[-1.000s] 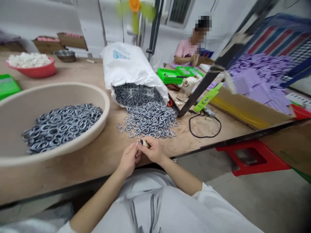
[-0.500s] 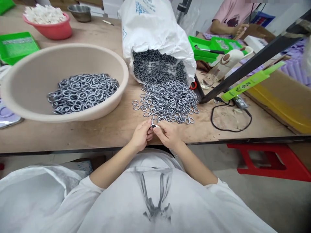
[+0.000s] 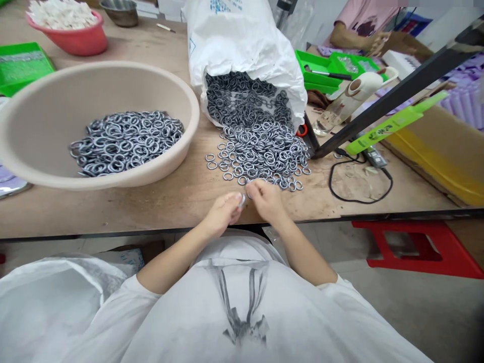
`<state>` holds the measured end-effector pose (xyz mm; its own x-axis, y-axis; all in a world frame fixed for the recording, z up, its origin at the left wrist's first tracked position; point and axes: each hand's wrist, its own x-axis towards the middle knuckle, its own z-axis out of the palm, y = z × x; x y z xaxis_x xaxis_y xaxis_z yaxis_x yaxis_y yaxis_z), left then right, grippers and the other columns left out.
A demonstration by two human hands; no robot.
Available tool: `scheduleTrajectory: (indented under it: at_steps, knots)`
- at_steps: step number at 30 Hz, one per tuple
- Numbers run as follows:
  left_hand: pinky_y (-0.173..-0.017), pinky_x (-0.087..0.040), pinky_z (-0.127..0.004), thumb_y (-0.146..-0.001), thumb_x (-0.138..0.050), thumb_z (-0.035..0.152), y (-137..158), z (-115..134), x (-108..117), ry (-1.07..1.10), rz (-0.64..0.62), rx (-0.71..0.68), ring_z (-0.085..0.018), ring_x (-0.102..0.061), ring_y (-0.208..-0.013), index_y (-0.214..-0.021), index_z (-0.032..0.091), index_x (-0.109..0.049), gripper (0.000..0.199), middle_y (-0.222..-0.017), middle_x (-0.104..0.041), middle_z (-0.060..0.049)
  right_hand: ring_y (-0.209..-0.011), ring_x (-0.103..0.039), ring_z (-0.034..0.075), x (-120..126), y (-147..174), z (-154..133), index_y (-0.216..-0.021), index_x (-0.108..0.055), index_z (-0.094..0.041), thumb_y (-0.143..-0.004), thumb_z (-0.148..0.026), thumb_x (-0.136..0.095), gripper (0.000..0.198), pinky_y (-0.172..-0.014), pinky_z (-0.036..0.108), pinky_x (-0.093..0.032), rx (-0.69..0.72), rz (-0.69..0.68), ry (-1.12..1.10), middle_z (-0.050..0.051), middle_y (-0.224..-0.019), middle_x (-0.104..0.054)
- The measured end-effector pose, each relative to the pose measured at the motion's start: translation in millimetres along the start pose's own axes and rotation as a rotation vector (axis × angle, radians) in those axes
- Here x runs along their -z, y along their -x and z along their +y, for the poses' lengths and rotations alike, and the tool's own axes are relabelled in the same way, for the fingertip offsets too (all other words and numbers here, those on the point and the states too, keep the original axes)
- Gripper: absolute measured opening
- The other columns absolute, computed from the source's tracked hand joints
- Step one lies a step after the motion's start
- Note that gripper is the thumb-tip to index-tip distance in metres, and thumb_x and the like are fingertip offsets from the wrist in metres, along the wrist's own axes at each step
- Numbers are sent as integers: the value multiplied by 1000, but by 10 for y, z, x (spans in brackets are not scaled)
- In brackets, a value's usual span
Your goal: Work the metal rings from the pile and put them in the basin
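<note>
Wkshop w/ a pale brown workbench [image 3: 143, 212] across the view, tiled floor below its front edge. Far L: green tray [image 3: 45, 63], then red bowl [image 3: 71, 40] heaped w/ white pcs behind it. Nearer, big beige tub [image 3: 49, 106] w/ a bed of grey rings [image 3: 132, 141] inside. Next, L hand [image 3: 223, 214] over the bench edge, thumb & finger pinching a small ring [image 3: 242, 200], which sticks out on the R-hand side. Just beside it, apart, R hand [image 3: 267, 201]: fingers curled, tips at the near edge of the loose ring pile [image 3: 268, 151]; can't tell what, if anything, they grip. Pile spills fr. the mouth of a white sack [image 3: 242, 45]. Further R: bottle [image 3: 363, 88], slanted dark post [image 3: 378, 113], black cable [image 3: 330, 184]; co-worker in pink [image 3: 361, 20] behind; red stool [image 3: 454, 252] below. Step in hand, prob.: single-ring handling, L holding while R works at the pile. Next move calls for a light fingertip pinch on one ring, w/o dragging nbrs, L grip kept steady.
</note>
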<state>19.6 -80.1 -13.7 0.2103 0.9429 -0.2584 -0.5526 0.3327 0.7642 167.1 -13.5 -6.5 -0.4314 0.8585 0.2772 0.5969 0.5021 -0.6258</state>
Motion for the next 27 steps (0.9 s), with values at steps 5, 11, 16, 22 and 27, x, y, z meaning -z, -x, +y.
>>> scheduleTrajectory:
  at_steps: [5, 11, 16, 22, 27]
  knots:
    - [-37, -26, -17, -74, -74, 53, 170, 81, 68, 27, 83, -41, -3, -31, -36, -64, 16, -50, 45, -49, -39, 7, -68, -54, 17, 5, -274, -75, -79, -64, -20, -97, -50, -48, 38, -59, 27, -28, -61, -55, 238, 3, -74, -64]
    - [-41, -36, -17, -73, -78, 36, 229, 378, 276, 7, 298, -255, -3, -44, -42, -98, 12, -69, 36, -66, -63, 0, -87, -63, 23, -237, -483, -310, -107, -68, -21, -95, -35, -54, 23, -65, 30, -37, 15, -299, 481, 10, -107, -68]
    - [-45, -47, -19, -74, -67, 25, 205, 427, 356, 58, 381, -213, -7, -55, -48, -89, 13, -68, 19, -74, -68, -3, -82, -59, 20, -163, -461, -267, -92, -67, -18, -93, -27, -50, 19, -67, 29, -38, -54, -232, 116, 7, -92, -67]
    - [-36, -36, -17, -80, -66, 50, 62, 304, 109, 77, 226, -59, -6, -47, -44, -81, 14, -59, 37, -68, -60, 0, -58, -47, 11, -95, -202, -350, -77, -56, -20, -83, -60, -61, 41, -53, 23, -36, -253, -294, -927, -2, -67, -55]
    - [-36, -23, -14, -71, -73, 62, 13, 156, -50, -10, 128, -58, -3, -37, -40, -81, 18, -50, 51, -62, -52, 5, -56, -47, 10, -223, -54, -372, -81, -55, -21, -86, -45, -62, 25, -56, 24, -40, -288, -84, -834, -5, -64, -50]
